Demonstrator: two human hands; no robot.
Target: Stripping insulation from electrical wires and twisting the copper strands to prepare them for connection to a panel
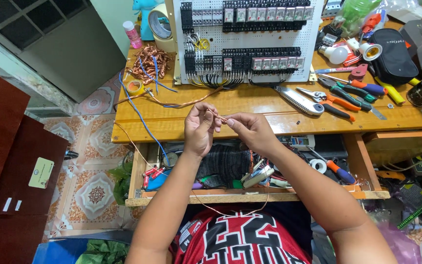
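Copper wire (pixel 219 117) runs between both hands just above the front edge of the wooden workbench (pixel 250 122). Left hand (pixel 200 129) has its fingers curled shut, thumb and forefinger pinching the wire near its bare end. Right hand (pixel 251 130) pinches the same wire from the other side, its fingertips almost touching those of the left. From the hands a bare strand leads away left across the bench top toward a tangle of copper wire scraps (pixel 150 62), and another thin strand loops down in front of the red shirt (pixel 240 239).

Below the hands an open drawer (pixel 250 196) holds a jumble: a dark knitted cloth, red-handled small tools at the left end, an orange-handled screwdriver (pixel 340 172) and a roll of white tape at the right, with small parts between.

Farther back a white perforated panel (pixel 250 39) stands upright on the bench, with rows of black relays and terminal blocks and black wires looping beneath it. A blue wire (pixel 140 115) trails off the left side of the bench. To the right of the panel lie a utility knife (pixel 300 101), pliers with orange grips (pixel 335 103), light bulbs and a black pouch (pixel 394 56). Rolls of tape (pixel 159 24) stand at the back left.
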